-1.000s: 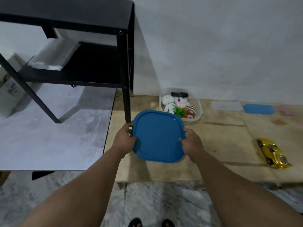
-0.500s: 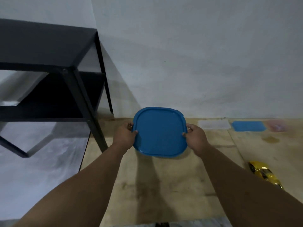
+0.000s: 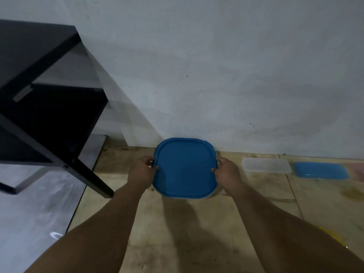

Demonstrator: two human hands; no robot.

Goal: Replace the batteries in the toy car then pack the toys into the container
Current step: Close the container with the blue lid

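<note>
A square blue lid point(image 3: 185, 168) lies flat over the clear toy container by the wall; only a pale sliver of the container's rim point(image 3: 211, 195) shows under the lid's front right corner, and the toys inside are hidden. My left hand point(image 3: 141, 171) grips the lid's left edge. My right hand point(image 3: 226, 172) grips its right edge. A small piece of the yellow toy car point(image 3: 332, 236) peeks out behind my right forearm at the lower right.
A black metal shelf frame point(image 3: 59, 123) stands at the left, one leg reaching the wooden board point(image 3: 177, 233) near my left hand. A clear shallow lid point(image 3: 266, 165) and a blue lid point(image 3: 321, 170) lie right of the container, along the white wall point(image 3: 216, 66).
The lid went forward and down from mid-air until it covered the open container, hiding the toys. The camera view moved closer and tilted up, so the car slid almost out of sight.
</note>
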